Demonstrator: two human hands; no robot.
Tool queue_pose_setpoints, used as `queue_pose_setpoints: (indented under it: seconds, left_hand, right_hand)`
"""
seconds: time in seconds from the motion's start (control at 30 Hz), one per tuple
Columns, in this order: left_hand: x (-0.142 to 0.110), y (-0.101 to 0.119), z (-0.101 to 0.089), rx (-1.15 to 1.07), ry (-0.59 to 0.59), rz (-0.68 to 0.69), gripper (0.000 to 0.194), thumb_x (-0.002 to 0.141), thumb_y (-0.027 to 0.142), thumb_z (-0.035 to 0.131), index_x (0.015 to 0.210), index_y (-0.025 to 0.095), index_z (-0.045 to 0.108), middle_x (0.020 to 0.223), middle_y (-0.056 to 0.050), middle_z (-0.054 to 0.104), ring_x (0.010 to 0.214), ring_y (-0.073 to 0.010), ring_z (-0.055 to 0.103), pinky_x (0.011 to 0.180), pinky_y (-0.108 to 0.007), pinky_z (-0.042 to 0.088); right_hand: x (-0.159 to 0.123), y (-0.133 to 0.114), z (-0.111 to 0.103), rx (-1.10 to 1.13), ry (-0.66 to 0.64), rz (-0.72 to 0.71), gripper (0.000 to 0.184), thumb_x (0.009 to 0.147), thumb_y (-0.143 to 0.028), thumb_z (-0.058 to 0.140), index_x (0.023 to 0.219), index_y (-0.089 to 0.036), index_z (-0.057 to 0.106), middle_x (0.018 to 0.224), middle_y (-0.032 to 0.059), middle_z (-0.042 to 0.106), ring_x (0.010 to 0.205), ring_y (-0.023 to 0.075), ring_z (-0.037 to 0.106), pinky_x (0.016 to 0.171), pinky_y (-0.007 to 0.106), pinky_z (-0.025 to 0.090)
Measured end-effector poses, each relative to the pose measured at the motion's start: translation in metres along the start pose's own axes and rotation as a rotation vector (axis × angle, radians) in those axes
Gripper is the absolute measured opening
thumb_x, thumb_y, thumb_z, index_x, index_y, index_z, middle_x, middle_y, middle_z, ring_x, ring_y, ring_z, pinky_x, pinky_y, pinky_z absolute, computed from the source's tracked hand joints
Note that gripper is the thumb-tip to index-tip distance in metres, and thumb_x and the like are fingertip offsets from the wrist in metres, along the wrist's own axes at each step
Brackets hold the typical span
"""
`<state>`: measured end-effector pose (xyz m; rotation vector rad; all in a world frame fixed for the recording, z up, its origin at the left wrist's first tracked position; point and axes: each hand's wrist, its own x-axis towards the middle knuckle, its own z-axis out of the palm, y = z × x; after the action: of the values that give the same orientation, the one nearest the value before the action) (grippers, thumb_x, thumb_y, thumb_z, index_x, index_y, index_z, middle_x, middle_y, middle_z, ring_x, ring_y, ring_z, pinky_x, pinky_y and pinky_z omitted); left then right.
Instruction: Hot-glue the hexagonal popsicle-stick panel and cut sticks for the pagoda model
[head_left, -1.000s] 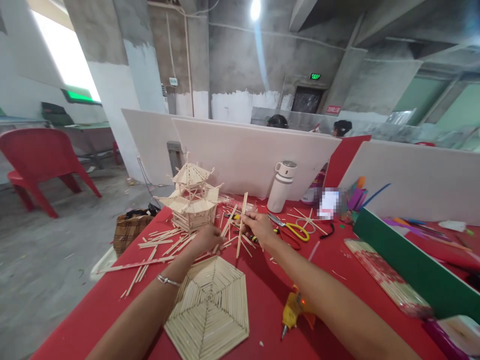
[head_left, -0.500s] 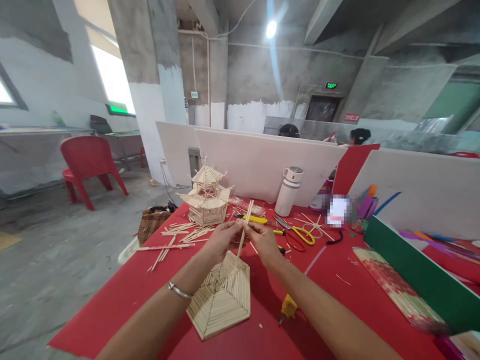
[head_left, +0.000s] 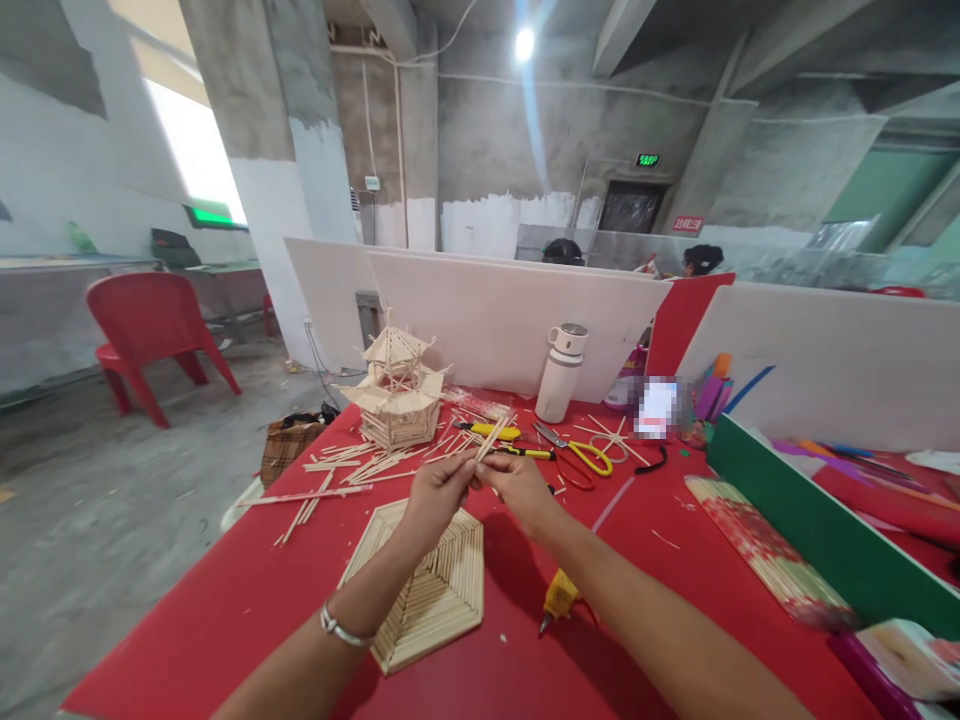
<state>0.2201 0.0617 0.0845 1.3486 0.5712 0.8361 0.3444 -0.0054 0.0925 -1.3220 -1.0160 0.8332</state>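
Observation:
My left hand [head_left: 439,490] and my right hand [head_left: 517,483] meet above the red table [head_left: 225,620], both pinched on a few thin wooden sticks [head_left: 489,440] that point up and away from me. Under my left forearm lies a flat hexagon panel made of sticks [head_left: 435,590]. A small stick pagoda [head_left: 394,390] stands at the table's far left, with loose sticks [head_left: 337,475] scattered in front of it.
Yellow-handled scissors [head_left: 581,455], a yellow cutter [head_left: 491,431], a white flask [head_left: 561,372] and a yellow glue gun [head_left: 556,596] lie on the table. White partition boards stand behind, a green board [head_left: 817,530] at right. A red chair [head_left: 146,330] and a basket [head_left: 289,445] stand on the floor at left.
My hands came together and closer to me; the sticks, held upright in my right hand a second ago, are now pinched by both hands. The view shifted.

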Motion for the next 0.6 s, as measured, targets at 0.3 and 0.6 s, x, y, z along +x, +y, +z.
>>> queue_pose_setpoints:
  seconds: [0.3, 0.6]
  left_hand:
    - [0.008, 0.005, -0.012, 0.256, -0.126, 0.102, 0.034, 0.077, 0.036, 0.064, 0.098, 0.015, 0.080, 0.060, 0.000, 0.061, 0.051, -0.0091, 0.040, 0.047, -0.021, 0.031]
    - [0.018, 0.009, -0.015, 0.227, -0.089, 0.024, 0.039, 0.073, 0.037, 0.067, 0.103, 0.015, 0.080, 0.058, -0.001, 0.061, 0.045, -0.0071, 0.036, 0.042, -0.021, 0.027]
  right_hand:
    - [0.005, 0.004, -0.010, 0.082, -0.052, 0.213, 0.033, 0.062, -0.052, 0.079, 0.069, -0.019, 0.076, 0.066, 0.0026, 0.065, 0.064, 0.0124, 0.046, 0.052, 0.020, 0.032]
    - [0.003, 0.003, -0.002, 0.124, 0.005, 0.047, 0.032, 0.071, -0.050, 0.075, 0.060, -0.021, 0.073, 0.068, 0.0003, 0.058, 0.061, 0.0120, 0.042, 0.054, 0.024, 0.032]
